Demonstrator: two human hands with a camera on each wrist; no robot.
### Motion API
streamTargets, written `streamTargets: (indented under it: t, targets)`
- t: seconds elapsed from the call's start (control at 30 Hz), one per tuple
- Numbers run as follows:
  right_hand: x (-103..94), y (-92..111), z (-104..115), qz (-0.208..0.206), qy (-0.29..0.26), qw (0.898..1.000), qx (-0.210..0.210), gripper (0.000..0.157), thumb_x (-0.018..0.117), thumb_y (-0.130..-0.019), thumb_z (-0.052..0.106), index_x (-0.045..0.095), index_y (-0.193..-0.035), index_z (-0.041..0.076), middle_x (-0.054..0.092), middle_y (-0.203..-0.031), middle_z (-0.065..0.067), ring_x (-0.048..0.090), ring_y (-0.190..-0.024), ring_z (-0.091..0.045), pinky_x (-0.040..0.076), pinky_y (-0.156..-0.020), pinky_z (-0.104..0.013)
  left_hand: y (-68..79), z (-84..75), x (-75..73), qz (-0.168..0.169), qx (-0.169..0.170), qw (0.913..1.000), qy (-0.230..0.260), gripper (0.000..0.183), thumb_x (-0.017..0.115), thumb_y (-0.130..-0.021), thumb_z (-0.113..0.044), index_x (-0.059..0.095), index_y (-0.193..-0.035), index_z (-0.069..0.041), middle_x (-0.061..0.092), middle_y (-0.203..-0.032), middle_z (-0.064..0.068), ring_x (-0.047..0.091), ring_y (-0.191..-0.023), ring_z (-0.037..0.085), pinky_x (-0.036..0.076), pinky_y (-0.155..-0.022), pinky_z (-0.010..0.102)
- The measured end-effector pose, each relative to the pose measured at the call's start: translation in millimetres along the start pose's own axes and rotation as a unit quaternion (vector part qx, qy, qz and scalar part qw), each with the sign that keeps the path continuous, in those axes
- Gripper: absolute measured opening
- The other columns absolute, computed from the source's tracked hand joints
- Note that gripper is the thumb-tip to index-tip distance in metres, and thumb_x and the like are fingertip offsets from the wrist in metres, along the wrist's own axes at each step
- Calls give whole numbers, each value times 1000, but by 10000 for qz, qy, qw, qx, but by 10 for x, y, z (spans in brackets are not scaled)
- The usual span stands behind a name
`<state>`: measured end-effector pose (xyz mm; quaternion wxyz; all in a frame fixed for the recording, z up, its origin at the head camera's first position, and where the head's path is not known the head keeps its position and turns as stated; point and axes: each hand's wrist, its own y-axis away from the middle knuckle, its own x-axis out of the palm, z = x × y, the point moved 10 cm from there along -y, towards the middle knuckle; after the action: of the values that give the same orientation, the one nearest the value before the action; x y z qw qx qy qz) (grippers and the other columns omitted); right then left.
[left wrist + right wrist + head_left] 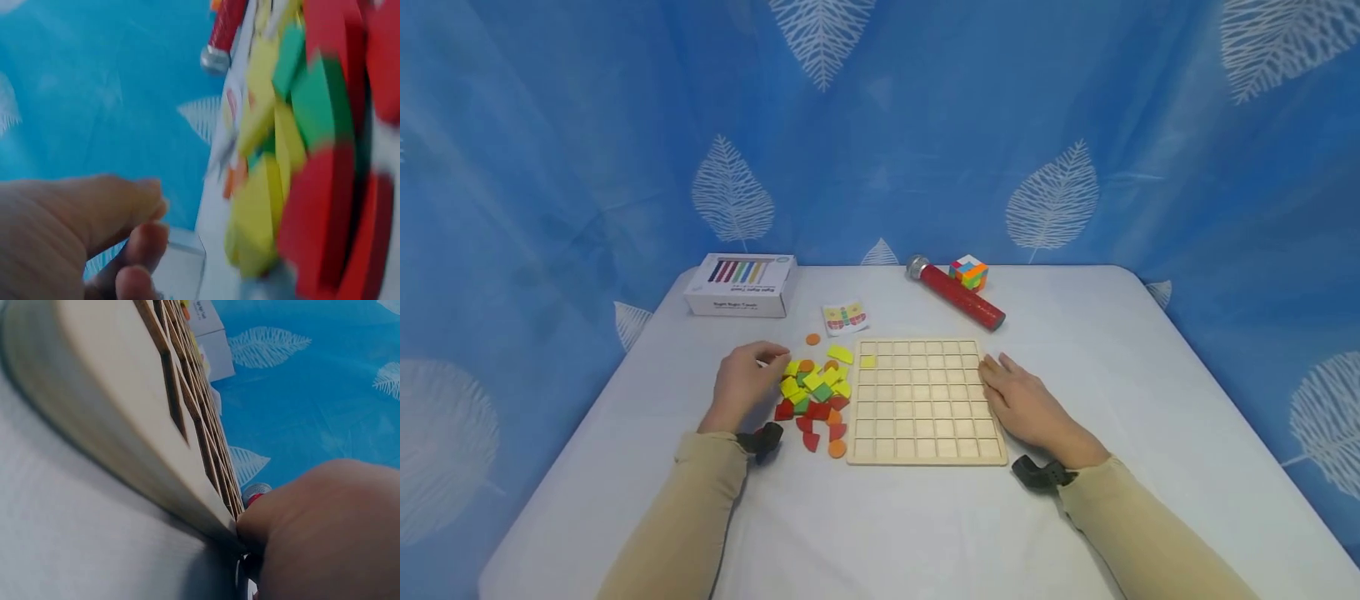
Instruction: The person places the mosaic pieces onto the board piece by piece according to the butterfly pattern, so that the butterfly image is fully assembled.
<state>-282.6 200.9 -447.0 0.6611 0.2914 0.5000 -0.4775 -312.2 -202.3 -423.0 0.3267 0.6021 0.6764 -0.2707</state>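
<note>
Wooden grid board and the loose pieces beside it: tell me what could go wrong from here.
The loose pieces lie heaped and overlapping, so the left hand might drag neighbours along when picking one out. The right hand is at the edge of the wooden grid board; a careless push could slide it into the heap. A jolt might also shift the lone yellow square on the board.
</note>
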Motion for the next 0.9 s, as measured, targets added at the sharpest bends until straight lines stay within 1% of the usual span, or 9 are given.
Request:
streamTargets:
  t: [0.07, 0.13, 0.27, 0.4, 0.53, 0.63, 0.73, 0.83, 0.9]
  targets:
    - [-16, 4, 5, -71, 45, 10000, -49, 49, 48, -107, 21, 46, -153, 1, 40, -160, -22, 31, -150, -49, 32, -113, -69, 15, -52, 73, 182, 136, 9997, -67, 30, 66, -101, -32, 72, -125, -14, 68, -124, 10, 57, -106, 30, 51, -94, 46]
    - [-25, 7, 15, -121, 47, 9999, -92, 49, 48, -107, 20, 47, -152, 1, 41, -160, -22, 33, -149, -49, 34, -111, -70, 31, -96, 150, 366, 202, 9990, -156, 30, 68, -100, -34, 73, -123, -15, 68, -125, 9, 57, -106, 29, 52, -93, 45]
    - [-18, 12, 31, -120, 64, 9998, -110, 48, 49, -107, 20, 47, -152, 2, 41, -159, -22, 35, -147, -49, 35, -110, -69, 65, -112, 240, 529, 84, 9977, -405, 30, 73, -97, -34, 75, -121, -17, 68, -124, 7, 57, -104, 27, 52, -94, 44]
    - [-9, 19, 27, -126, 197, 9997, -78, 48, 49, -107, 20, 47, -152, 3, 41, -160, -21, 36, -147, -47, 36, -110, -68, 79, -103, 292, 613, 38, 9970, -474, 33, 76, -94, -32, 74, -123, -15, 70, -120, 6, 59, -102, 26, 54, -91, 41]
    - [-19, 16, 42, -172, 368, 9991, -89, 49, 49, -107, 21, 48, -152, 4, 42, -160, -19, 40, -143, -45, 38, -106, -65, 87, -85, 338, 752, -5, 9959, -499, 40, 77, -93, -34, 71, -127, -14, 69, -116, 5, 60, -101, 24, 55, -87, 38]
    - [-41, 3, 60, -256, 577, 9979, -119, 48, 49, -107, 24, 51, -151, 4, 45, -158, -18, 46, -134, -41, 42, -99, -58, 95, -81, 342, 767, -21, 9954, -574, 43, 78, -92, -34, 70, -129, -14, 70, -114, 5, 60, -100, 23, 55, -88, 38]
    - [-71, -17, 65, -382, 806, 9959, -131, 47, 50, -106, 26, 55, -147, 5, 50, -155, -16, 52, -118, -34, 43, -86, -48, 103, -85, 341, 762, -56, 9950, -640, 44, 80, -91, -34, 70, -130, -14, 71, -111, 4, 61, -98, 23, 55, -88, 38]
    - [-105, -27, 50, -528, 932, 9942, -103, 44, 53, -104, 27, 61, -142, 6, 56, -150, -13, 51, -97, -26, 40, -72, -35, 99, -96, 357, 807, -63, 9945, -663, 45, 81, -90, -33, 70, -130, -15, 70, -108, 3, 61, -96, 22, 55, -85, 35]
    - [-121, -26, 38, -595, 962, 9935, -90, 42, 55, -103, 26, 64, -139, 7, 59, -147, -12, 50, -86, -24, 39, -64, -32, 88, -101, 375, 845, -57, 9942, -664, 45, 81, -90, -32, 69, -130, -15, 69, -107, 3, 61, -95, 22, 55, -84, 34]
